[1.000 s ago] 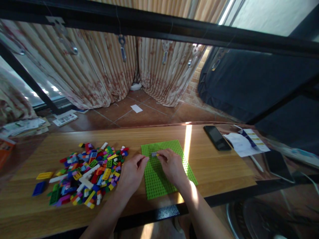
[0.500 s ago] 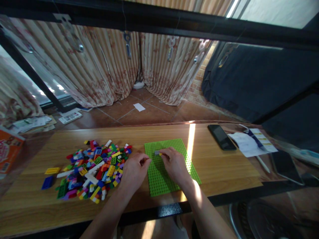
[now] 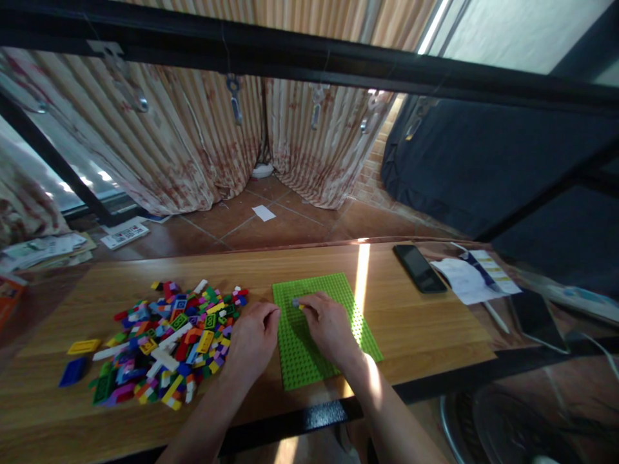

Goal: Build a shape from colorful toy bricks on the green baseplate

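A green studded baseplate (image 3: pixel 294 367) lies on the wooden table in front of me. Over its upper left part, my right hand (image 3: pixel 329 322) pinches a small grey brick (image 3: pixel 295 301), with a bit of yellow showing at the fingertips. The fingers hide most of what is under them, so I cannot tell whether the brick is pressed onto the studs. My left hand (image 3: pixel 254 338) is curled closed at the plate's left edge, thumb against the fingers. Whatever it may hold is hidden. Left of it spreads a pile of mixed toy bricks (image 3: pixel 164 348).
A yellow brick (image 3: pixel 84 347) and a blue brick (image 3: pixel 73 372) lie apart at the pile's left. To the right are a black phone (image 3: pixel 420 269), papers (image 3: pixel 467 280) and a second dark device (image 3: pixel 539 320). A black metal bar (image 3: pixel 290 55) crosses above the table.
The camera view has shifted slightly, so the scene sits a little further left. My left hand has drawn back slightly from the plate. The right hand keeps its place on the plate.
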Demonstrator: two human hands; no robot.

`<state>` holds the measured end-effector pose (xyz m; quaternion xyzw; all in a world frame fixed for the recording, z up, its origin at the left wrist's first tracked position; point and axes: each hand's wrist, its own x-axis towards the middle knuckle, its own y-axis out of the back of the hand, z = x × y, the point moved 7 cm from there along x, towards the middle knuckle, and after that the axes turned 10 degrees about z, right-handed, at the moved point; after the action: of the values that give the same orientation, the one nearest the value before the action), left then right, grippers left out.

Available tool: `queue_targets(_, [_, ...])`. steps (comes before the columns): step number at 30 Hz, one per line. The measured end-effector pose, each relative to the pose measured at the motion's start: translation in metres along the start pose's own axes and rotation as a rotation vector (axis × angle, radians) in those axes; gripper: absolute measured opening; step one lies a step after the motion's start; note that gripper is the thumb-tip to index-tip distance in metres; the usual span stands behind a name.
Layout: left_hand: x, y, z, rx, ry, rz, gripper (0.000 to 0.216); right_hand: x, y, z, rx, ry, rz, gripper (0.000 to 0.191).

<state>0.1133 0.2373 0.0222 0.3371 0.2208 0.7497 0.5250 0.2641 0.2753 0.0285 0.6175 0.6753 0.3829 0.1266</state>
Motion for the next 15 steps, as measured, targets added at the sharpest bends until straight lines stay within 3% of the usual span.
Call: queue_targets(15, [0.001, -0.0011, -0.0007, 0.004, 0.066, -0.05, 0.014, -0.0014, -0.0028, -0.0006, 0.021, -0.011, -0.021, 0.027])
